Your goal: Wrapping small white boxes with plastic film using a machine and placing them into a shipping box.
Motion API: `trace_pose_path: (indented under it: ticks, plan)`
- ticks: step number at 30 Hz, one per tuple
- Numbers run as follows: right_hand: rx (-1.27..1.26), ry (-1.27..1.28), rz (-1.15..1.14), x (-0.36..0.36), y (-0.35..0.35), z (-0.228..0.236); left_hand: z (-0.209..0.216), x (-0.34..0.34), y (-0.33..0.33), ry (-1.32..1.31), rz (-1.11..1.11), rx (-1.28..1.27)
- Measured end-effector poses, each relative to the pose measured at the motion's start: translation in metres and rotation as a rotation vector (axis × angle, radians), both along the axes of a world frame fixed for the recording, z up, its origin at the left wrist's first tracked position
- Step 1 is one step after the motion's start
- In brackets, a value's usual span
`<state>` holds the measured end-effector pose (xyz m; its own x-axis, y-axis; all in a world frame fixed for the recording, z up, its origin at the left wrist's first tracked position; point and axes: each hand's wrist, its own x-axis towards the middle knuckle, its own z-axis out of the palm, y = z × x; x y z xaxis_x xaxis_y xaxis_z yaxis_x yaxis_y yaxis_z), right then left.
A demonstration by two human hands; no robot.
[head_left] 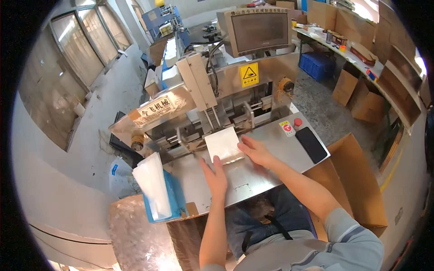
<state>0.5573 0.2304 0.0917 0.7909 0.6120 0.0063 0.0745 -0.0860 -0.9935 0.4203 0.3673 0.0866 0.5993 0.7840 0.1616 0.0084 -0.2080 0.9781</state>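
Observation:
A flat white square block, like a stack of sheets or a shallow box (222, 143), lies on the steel worktop (239, 183) at the front of a machine. My left hand (215, 177) is at its near left corner, thumb and fingers apart. At the block's right edge is my right hand (256, 151), fingers stretched out and touching or almost touching it. Neither hand is wrapped round anything. Behind the block stand the machine's metal guides (183, 137) and its upright beige housing (197, 81).
A blue box holding white sheets or bags (156, 189) stands at the worktop's left end. A black phone (312, 143) and a red button (298, 122) are at the right. An open cardboard box (350, 180) stands beside the worktop. A monitor (260, 30) tops the machine.

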Motion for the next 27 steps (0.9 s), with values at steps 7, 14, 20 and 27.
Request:
trace_pose_path:
  ticks: [7,14,20,27]
  plan:
    - [0.082,0.080,0.041,0.010,0.020,-0.019,0.016,0.040,0.027,0.143,-0.062,-0.091]
    - [-0.020,0.128,0.092,-0.018,-0.004,0.022,0.019,0.027,0.036,-0.004,-0.084,-0.157]
    - [0.161,0.920,0.581,0.011,-0.096,0.030,0.090,-0.037,-0.044,0.029,-0.456,0.935]
    - [0.200,0.871,0.352,-0.006,-0.121,0.001,0.092,-0.044,-0.066,-0.113,-0.948,1.132]
